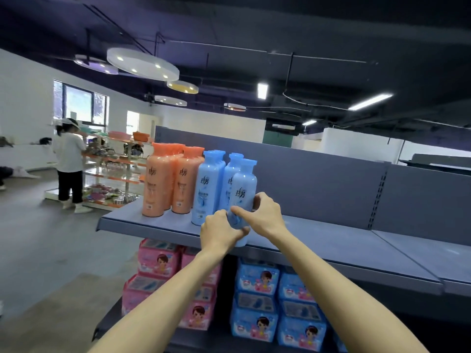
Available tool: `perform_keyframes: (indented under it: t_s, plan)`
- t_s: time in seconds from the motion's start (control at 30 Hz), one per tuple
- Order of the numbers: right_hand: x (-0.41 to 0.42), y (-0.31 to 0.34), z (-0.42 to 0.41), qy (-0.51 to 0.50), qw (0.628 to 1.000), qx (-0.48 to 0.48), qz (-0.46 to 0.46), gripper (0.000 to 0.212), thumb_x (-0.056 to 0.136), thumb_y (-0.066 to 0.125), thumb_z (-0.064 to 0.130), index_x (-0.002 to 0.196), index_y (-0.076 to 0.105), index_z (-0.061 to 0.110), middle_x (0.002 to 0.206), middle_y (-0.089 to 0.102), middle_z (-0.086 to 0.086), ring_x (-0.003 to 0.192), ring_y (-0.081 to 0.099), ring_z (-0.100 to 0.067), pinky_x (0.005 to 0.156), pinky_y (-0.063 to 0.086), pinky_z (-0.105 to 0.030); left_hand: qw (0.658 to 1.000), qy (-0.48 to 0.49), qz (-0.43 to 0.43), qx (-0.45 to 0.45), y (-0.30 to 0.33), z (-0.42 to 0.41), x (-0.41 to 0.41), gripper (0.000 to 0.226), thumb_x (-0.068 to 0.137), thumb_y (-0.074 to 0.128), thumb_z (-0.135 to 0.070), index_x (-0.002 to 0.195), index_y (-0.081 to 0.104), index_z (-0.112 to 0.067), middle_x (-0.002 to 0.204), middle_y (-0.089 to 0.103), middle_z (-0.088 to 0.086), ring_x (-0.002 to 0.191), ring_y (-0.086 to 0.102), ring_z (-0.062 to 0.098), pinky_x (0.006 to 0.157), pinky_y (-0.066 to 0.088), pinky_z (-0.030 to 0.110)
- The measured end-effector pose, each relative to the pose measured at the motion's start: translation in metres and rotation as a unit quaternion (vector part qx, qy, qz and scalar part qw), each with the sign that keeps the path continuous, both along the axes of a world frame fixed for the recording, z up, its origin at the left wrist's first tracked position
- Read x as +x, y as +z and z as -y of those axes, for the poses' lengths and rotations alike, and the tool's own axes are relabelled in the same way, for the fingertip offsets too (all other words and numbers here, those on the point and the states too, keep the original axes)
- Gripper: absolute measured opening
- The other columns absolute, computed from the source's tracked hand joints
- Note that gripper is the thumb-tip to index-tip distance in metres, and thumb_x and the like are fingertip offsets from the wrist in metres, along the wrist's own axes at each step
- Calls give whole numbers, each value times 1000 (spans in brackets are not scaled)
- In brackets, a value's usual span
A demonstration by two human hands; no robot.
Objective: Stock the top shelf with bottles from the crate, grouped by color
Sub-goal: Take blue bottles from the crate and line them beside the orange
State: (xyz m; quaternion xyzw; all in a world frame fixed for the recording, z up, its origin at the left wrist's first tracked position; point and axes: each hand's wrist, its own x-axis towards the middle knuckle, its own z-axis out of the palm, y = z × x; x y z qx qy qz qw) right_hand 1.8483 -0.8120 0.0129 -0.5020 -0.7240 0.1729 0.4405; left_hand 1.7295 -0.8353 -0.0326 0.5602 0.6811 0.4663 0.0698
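On the grey top shelf (pixel 331 240) stand several orange bottles (pixel 155 184) at the left end and several blue bottles (pixel 207 187) just right of them. One more blue bottle (pixel 243 189) stands at the shelf's front edge, right of the blue group. My left hand (pixel 219 230) wraps its lower part from the front left. My right hand (pixel 265 215) grips it from the right, thumb across the front. The crate is out of view.
Right of the bottles the top shelf runs on bare, with a grey back panel (pixel 318 184) behind. Below are pink packs (pixel 158 261) and blue packs (pixel 257 276). A person in a white shirt (pixel 68 161) stands at an orange rack (pixel 112 174) far left.
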Motion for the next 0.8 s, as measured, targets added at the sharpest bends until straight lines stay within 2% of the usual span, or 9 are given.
perform_keyframes:
  t_s: [0.13,0.23,0.37,0.47,0.53,0.8]
  plan:
    - [-15,2,-24,5,1000,-7,25,50,75,80,46,102,54,13,97,64,4,86,62,-13,66,51,-25,1000,6,-2,-5,1,-18,-10,46,68,73,-55,88,60,-16,82,63,-1,88,63,24,67,46,29]
    - [-25,1,-43,5,999,-10,32,52,76,80,45,102,53,10,98,65,1,86,62,-15,61,47,-24,999,11,-31,-15,-2,-36,-17,50,74,74,-54,98,61,-12,92,65,4,96,62,27,69,42,30]
    - [-35,-1,-65,7,999,-13,37,50,76,80,47,100,53,12,96,64,5,80,59,-11,57,42,-21,991,36,-122,-43,5,-58,-22,54,81,71,-54,108,60,-9,104,64,12,102,63,33,76,49,37]
    - [-41,0,-78,5,999,-10,44,50,77,79,47,102,53,11,97,63,3,85,59,-15,60,43,-22,981,44,-176,-62,14,-69,-24,51,85,69,-50,115,59,-10,110,63,12,105,61,33,81,50,38]
    - [-44,-1,-84,8,999,-8,48,49,79,78,45,102,52,12,97,62,3,84,58,-15,57,40,-20,975,54,-203,-72,14,-74,-24,51,88,65,-49,118,57,-9,112,62,13,107,61,33,83,50,39]
    - [-44,0,-94,21,998,-14,56,50,79,78,45,104,52,10,97,61,2,79,56,-12,54,38,-19,969,70,-225,-72,11,-80,-25,51,89,65,-48,119,57,-7,112,62,13,107,62,33,84,50,39]
